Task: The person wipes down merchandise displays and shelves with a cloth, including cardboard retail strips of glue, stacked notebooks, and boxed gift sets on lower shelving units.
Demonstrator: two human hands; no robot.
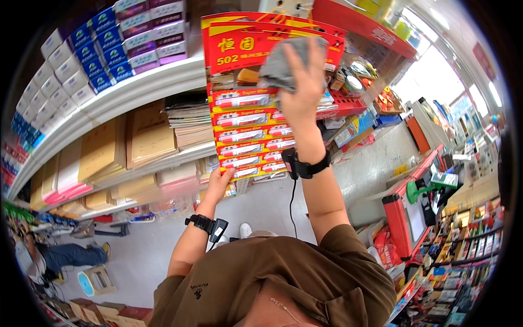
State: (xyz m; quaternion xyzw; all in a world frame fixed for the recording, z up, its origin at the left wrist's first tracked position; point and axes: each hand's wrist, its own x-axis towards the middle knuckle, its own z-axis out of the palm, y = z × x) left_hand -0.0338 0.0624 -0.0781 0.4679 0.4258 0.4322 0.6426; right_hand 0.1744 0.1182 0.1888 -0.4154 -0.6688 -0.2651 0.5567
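Note:
Several red and yellow blister cards of glue tubes (243, 133) hang in front of me, overlapping at their red tops. At the lower left corner of the front card, my left hand (218, 186) is closed, thumb on the face and the other fingers hidden behind. My right hand (303, 95) holds a crumpled grey cloth (278, 64) against the red upper part, its fingers spread over the cloth. Part of the right column of tubes is covered by my right hand and wrist. Black straps with small devices sit on both my wrists.
Stacked boxes (109, 41) fill the white shelf (158, 68) at left, above brown envelopes (103, 150). A red basket (340, 104) and small goods lie right of the cards. A red-edged counter (397, 223) stands at right. Near a stool (96, 280), another person's legs (76, 255) show.

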